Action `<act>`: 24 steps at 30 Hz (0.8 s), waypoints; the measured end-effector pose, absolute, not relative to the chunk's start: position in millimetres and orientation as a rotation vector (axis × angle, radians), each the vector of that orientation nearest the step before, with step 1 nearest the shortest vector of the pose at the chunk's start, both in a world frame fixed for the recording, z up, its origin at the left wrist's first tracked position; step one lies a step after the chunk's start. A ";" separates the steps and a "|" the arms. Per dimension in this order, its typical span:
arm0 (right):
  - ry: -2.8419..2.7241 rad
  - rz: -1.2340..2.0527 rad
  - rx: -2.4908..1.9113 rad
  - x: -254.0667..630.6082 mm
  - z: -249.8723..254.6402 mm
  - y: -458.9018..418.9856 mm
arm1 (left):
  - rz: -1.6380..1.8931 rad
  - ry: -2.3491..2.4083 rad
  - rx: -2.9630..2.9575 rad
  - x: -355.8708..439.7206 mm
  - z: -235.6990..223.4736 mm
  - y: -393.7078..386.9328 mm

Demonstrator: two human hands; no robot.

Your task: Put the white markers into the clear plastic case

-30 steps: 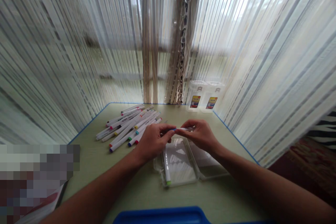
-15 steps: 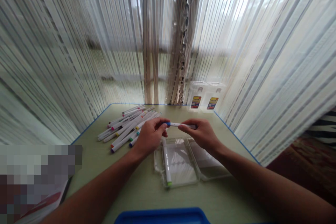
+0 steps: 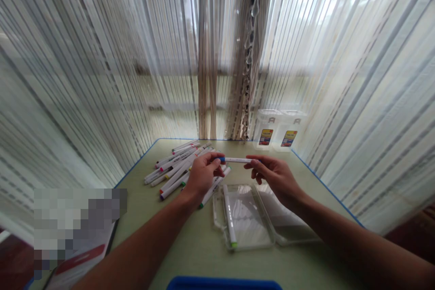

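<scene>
A white marker (image 3: 237,160) with a blue end is held level above the green table (image 3: 190,244). My left hand (image 3: 204,175) pinches its blue end. My right hand (image 3: 275,174) pinches the other end with fingertips. Below the hands lies an open clear plastic case (image 3: 253,219); one white marker with a green tip (image 3: 229,222) lies along its left side. A pile of several white markers (image 3: 176,167) with coloured ends lies to the left of my left hand.
Two clear plastic boxes with labels (image 3: 280,129) stand at the table's far right corner. Striped sheer curtains (image 3: 102,77) surround the table on three sides. A blue tray edge (image 3: 224,283) shows at the near edge, and a booklet (image 3: 78,263) lies at the left.
Both hands have lifted the marker slightly and drawn apart along it, so more of its white body shows. The view has shifted, moving everything right in the picture.
</scene>
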State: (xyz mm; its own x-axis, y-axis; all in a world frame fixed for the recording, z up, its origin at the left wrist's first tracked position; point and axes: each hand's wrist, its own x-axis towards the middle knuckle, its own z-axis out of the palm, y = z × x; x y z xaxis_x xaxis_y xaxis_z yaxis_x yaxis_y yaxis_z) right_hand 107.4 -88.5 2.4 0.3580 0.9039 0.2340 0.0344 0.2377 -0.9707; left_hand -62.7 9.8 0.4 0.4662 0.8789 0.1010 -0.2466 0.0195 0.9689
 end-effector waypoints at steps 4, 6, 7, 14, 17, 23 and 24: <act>-0.983 0.839 -1.114 108.2 1.3 -88.3 | 0.979 0.602 1.180 -63.6 2.1 10.0; -0.941 0.865 -1.081 109.0 1.3 -88.0 | 0.965 0.563 1.147 -64.2 3.9 8.9; -0.913 0.878 -1.068 109.5 1.4 -87.7 | 0.954 0.540 1.137 -64.5 4.9 7.9; -0.700 0.948 -1.022 111.8 2.7 -85.1 | 0.827 0.408 1.164 -65.6 10.7 -1.1; -0.647 0.973 -1.018 112.4 2.8 -84.2 | 0.770 0.358 1.172 -66.1 11.9 -3.4; -0.625 0.992 -0.994 114.2 2.0 -83.8 | 0.730 0.308 1.168 -66.5 11.8 -4.7; -0.625 0.989 -0.989 114.2 2.0 -83.9 | 0.734 0.310 1.168 -66.4 11.6 -4.8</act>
